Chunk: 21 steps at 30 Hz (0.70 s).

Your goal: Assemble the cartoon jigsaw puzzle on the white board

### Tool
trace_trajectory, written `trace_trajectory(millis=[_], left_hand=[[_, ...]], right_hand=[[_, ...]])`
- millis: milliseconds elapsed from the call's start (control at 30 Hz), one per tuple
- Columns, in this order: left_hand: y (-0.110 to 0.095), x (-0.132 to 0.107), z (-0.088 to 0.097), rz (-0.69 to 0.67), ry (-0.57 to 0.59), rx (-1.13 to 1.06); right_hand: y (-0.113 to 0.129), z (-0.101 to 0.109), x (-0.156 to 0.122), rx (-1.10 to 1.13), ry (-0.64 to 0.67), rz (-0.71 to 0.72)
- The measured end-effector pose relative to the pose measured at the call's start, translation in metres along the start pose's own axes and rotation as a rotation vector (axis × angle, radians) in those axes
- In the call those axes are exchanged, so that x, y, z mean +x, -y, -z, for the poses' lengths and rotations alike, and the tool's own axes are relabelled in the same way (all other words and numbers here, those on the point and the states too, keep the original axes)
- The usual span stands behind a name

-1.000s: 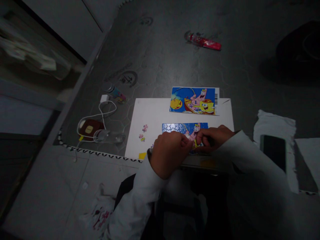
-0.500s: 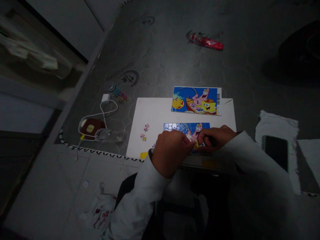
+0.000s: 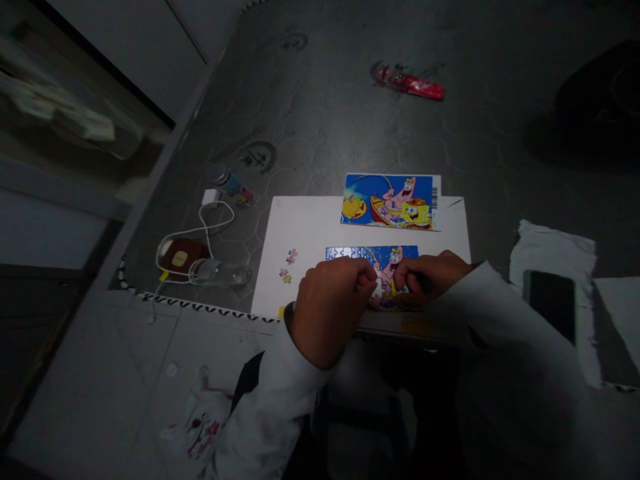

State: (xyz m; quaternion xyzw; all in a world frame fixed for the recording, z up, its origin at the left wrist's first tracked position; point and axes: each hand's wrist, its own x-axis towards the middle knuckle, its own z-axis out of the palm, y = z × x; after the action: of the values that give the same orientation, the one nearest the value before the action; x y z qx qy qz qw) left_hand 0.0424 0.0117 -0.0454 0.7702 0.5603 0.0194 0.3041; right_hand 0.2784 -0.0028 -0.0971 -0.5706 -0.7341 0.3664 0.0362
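A partly assembled jigsaw puzzle (image 3: 345,252) in blue, pink and yellow lies on a white board (image 3: 295,220) in front of me. Over its left part is my left hand (image 3: 335,303), fingertips pinched together at the puzzle; whatever they hold is too small to make out. My right hand (image 3: 430,280) reaches in from the right, its fingers curled and closed on the puzzle's right part, their grip hidden. Loose puzzle pieces (image 3: 286,275) lie left of the puzzle. Behind it rests a printed picture card (image 3: 390,202) with the cartoon scene.
At the left stand a clear bottle (image 3: 223,272), a brown case (image 3: 183,257), a white cable with a charger (image 3: 211,196) and a patterned bottle (image 3: 235,187). A phone (image 3: 550,303) lies on white paper (image 3: 555,247) at the right. Farther back is a red package (image 3: 415,83).
My left hand has shifted slightly left over the puzzle, its fingertips moving away from the right hand. My right hand stays almost in place.
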Motion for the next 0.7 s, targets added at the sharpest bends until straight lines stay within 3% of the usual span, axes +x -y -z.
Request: trace_trajectory(millis=[267, 467, 700], left_hand=[[-0.002, 0.001, -0.012, -0.130, 0.036, 0.007], [-0.007, 0.002, -0.021, -0.116, 0.037, 0.047], [-0.006, 0.003, -0.019, -0.120, 0.063, -0.079]], right_hand=[[-0.001, -0.002, -0.001, 0.011, -0.019, 0.013], [-0.003, -0.002, -0.001, -0.006, -0.023, 0.033], [-0.001, -0.004, -0.001, -0.014, -0.040, 0.006]])
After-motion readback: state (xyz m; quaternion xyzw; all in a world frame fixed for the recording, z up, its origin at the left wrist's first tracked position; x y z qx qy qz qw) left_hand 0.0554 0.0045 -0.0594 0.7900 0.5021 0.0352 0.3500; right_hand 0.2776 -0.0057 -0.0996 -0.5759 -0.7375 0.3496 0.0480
